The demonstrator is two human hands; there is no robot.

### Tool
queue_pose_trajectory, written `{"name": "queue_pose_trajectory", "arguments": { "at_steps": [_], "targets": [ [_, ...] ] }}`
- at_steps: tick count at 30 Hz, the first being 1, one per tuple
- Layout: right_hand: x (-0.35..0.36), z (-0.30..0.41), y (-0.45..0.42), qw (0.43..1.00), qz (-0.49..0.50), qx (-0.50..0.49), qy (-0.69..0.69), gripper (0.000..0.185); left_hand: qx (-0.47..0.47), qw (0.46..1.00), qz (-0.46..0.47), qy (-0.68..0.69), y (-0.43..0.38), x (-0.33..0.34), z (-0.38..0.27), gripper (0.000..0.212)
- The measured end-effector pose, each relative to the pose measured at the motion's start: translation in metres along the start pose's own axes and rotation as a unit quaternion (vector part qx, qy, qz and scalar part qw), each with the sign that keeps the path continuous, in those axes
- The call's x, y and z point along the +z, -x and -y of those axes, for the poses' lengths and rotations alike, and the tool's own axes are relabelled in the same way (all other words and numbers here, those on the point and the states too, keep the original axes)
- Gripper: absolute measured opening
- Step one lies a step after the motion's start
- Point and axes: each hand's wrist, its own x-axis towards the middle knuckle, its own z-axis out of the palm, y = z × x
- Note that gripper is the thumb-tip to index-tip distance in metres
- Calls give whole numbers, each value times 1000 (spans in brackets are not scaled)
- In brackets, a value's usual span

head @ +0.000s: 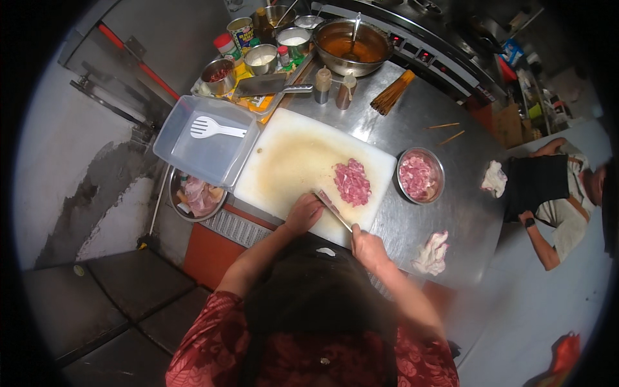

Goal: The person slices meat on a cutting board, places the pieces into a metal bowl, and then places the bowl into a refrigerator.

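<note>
My right hand (370, 249) grips the handle of a kitchen knife (338, 216) low over the near part of a white plastic cutting board (290, 145). The blade slants up and left, with pinkish meat visible along it. My left hand (304, 214) is at the blade's tip end, fingers curled; whether they hold anything is hidden. Just beyond the knife, a flat pile of chopped raw meat (352, 183) lies on the board. To the right stands a steel bowl (442, 181) containing raw meat pieces (417, 175).
Left are a plastic bin (169, 130) with a white slotted turner (217, 128) and a bowl of raw meat (197, 196). Behind are a cleaver (261, 85), squeeze bottles (323, 84), skewers (394, 92) and a sauce bowl (353, 67). Cloths (432, 254) lie right; another person (546, 188) stands beyond.
</note>
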Motion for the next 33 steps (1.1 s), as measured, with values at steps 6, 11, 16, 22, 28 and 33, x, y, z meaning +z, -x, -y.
{"name": "queue_pose_trajectory", "arguments": {
  "at_steps": [6, 11, 16, 22, 28, 33],
  "targets": [
    [33, 0, -24, 999, 21, 27, -21, 24, 4, 1000, -7, 1, 5, 9, 9, 16],
    [28, 23, -89, 996, 17, 46, -72, 49, 18, 1000, -4, 0, 3, 10, 10, 16],
    [29, 18, -75, 997, 10, 43, -67, 47, -8, 1000, -22, 7, 2, 9, 10, 16],
    [19, 0, -18, 996, 47, 72, -8, 21, 9, 998, -57, -3, 5, 5, 9, 18],
    [17, -19, -70, 993, -66, 78, -59, 16, 35, 999, -4, -2, -2, -1, 0, 17],
    [-4, 15, -33, 998, -17, 40, -40, 16, 27, 999, -27, -9, 4, -7, 1, 15]
  ]
}}
